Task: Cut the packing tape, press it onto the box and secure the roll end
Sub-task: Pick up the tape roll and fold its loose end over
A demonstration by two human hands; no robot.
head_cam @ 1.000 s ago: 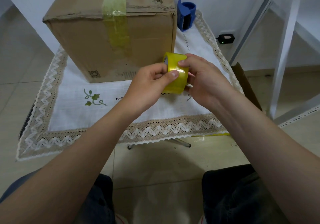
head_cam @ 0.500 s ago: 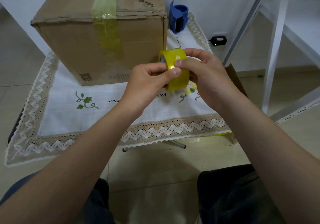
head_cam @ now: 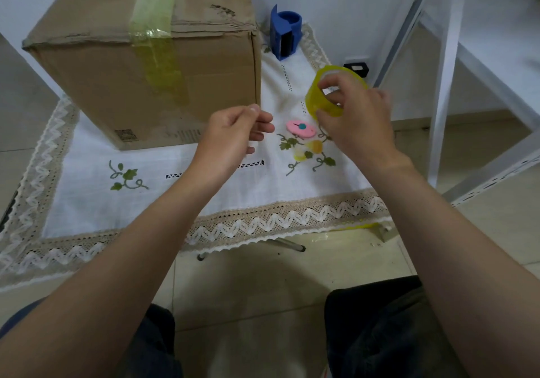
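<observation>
1. Two bare hands above white embroidered tablecloth (head_cam: 87, 155).
2. Right hand (head_cam: 355, 120) grips yellow tape roll (head_cam: 320, 101), fingers clamped around rim and into core, roll lifted off cloth, right of box.
3. Left hand (head_cam: 236, 135) apart from roll, thumb and forefinger pinched together; whether tape is between them, cannot tell.
4. Cardboard box (head_cam: 146, 56) at rear left on cloth, yellowish tape strip (head_cam: 156, 44) over top and front face.
5. Pink cutter (head_cam: 301, 128) lies on cloth between hands.
6. Blue dispenser (head_cam: 285, 35) behind box corner.
</observation>
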